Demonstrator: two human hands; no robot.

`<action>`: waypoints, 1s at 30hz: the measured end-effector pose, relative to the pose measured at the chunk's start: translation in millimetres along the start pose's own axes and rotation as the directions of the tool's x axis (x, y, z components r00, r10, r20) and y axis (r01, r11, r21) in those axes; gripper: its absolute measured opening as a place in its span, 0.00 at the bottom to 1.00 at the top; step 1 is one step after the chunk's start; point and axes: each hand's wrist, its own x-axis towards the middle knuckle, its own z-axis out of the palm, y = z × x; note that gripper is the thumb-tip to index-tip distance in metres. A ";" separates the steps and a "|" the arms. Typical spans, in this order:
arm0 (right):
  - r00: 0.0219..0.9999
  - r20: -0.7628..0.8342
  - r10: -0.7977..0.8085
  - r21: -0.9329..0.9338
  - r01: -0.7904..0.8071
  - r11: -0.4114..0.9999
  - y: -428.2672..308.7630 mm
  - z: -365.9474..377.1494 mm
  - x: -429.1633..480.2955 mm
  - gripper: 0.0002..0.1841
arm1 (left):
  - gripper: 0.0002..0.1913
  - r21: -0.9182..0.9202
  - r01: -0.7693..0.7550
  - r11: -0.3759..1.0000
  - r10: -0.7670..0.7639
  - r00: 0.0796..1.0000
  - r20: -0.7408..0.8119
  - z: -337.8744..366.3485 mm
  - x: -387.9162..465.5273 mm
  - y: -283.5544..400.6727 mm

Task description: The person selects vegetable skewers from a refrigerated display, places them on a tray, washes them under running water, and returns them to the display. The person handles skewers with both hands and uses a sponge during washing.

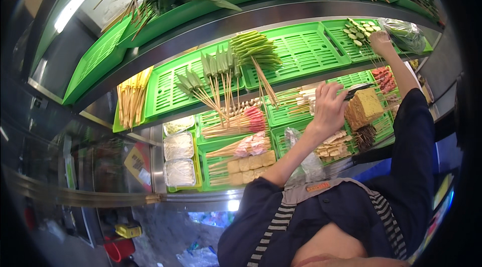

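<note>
My right hand (382, 43) is stretched to the upper right, at skewers of sliced green vegetable (360, 34) that look like cucumber or zucchini. It lies over their sticks, its fingers largely hidden, so a grip cannot be confirmed. These skewers rest in a green slotted tray (333, 26). Lower down, my left hand (328, 107) hovers above the bottom shelf, fingers loosely bent and apart, nothing visible in them. Right of its fingertips are a dark object (356, 91), unclear in kind, and a yellow-brown porous block (364, 107). White food skewers (305, 97) lie behind this hand.
Okra skewers (218, 63) and green bean skewers (256, 48) overhang the middle shelf. Below are pink-tipped skewers (256, 118), tofu skewers (250, 167) and wrapped enoki packs (179, 172). A plastic bag (404, 35) borders my right hand. A metal shelf edge (241, 10) runs above.
</note>
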 end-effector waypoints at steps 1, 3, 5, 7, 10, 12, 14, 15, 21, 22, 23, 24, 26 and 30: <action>1.000 0.020 -0.002 -0.015 0.002 1.000 -5.4 -0.8 -4.9 0.13 | 0.14 -0.047 0.013 0.999 -0.012 1.000 0.012 -9.1 -14.9 2.6; 0.998 0.060 0.007 -0.053 -0.003 0.999 -12.2 -2.9 -12.6 0.18 | 0.14 -0.132 0.127 0.983 -0.121 0.991 0.054 -28.5 -51.4 4.1; 0.997 0.059 0.047 0.011 -0.048 0.999 -13.1 -6.2 -17.0 0.20 | 0.13 -0.230 0.404 0.885 -0.382 0.914 0.135 -57.9 -90.0 -5.1; 0.994 0.073 0.086 0.113 -0.094 0.989 -9.4 -9.9 -18.6 0.21 | 0.13 -0.484 0.805 0.342 -0.763 0.539 0.357 -93.5 -117.1 -23.2; 0.993 0.076 0.093 0.120 -0.101 0.988 -11.9 -19.0 -17.4 0.19 | 0.27 -0.922 0.385 0.036 -0.797 0.568 0.206 -154.7 -121.3 -52.8; 0.998 0.046 0.043 0.197 -0.051 0.979 -19.3 -29.7 -20.3 0.20 | 0.36 -0.987 0.125 -0.103 -0.832 0.532 0.154 -187.1 -110.0 -62.8; 0.999 -0.018 0.039 0.262 -0.033 0.965 -38.8 -47.1 -20.4 0.22 | 0.45 -0.983 0.021 -0.182 -0.840 0.517 0.167 -207.2 -94.1 -69.8; 0.986 -0.165 0.035 0.261 0.010 0.965 -50.8 -55.2 -24.5 0.20 | 0.49 -0.977 0.036 -0.210 -0.762 0.619 0.187 -213.6 -86.8 -72.4; 0.944 -0.273 -0.185 0.505 0.305 0.807 -121.8 -125.5 -50.4 0.15 | 0.42 -0.912 0.303 -0.277 -0.666 0.623 0.410 -226.1 -53.9 -90.8; 0.929 -0.307 -0.206 0.508 0.343 0.790 -132.7 -133.8 -59.8 0.15 | 0.40 -0.899 0.349 -0.266 -0.667 0.606 0.433 -224.0 -52.5 -91.2; 0.904 -0.363 -0.225 0.516 0.396 0.760 -143.5 -140.7 -69.3 0.15 | 0.38 -0.878 0.400 -0.263 -0.688 0.561 0.461 -222.0 -51.3 -91.5; 0.876 -0.417 -0.243 0.520 0.449 0.727 -152.8 -147.0 -78.0 0.15 | 0.31 -0.877 0.402 -0.262 -0.698 0.549 0.460 -219.8 -51.1 -90.4; 0.821 -0.502 -0.272 0.521 0.538 0.662 -168.4 -156.7 -93.5 0.15 | 0.23 -0.897 0.358 -0.259 -0.742 0.521 0.422 -218.0 -47.4 -90.4; 0.770 -0.543 -0.334 0.544 0.626 0.559 -188.8 -168.1 -116.3 0.15 | 0.14 -0.911 0.380 -0.161 -0.775 0.523 0.355 -220.3 -44.8 -89.5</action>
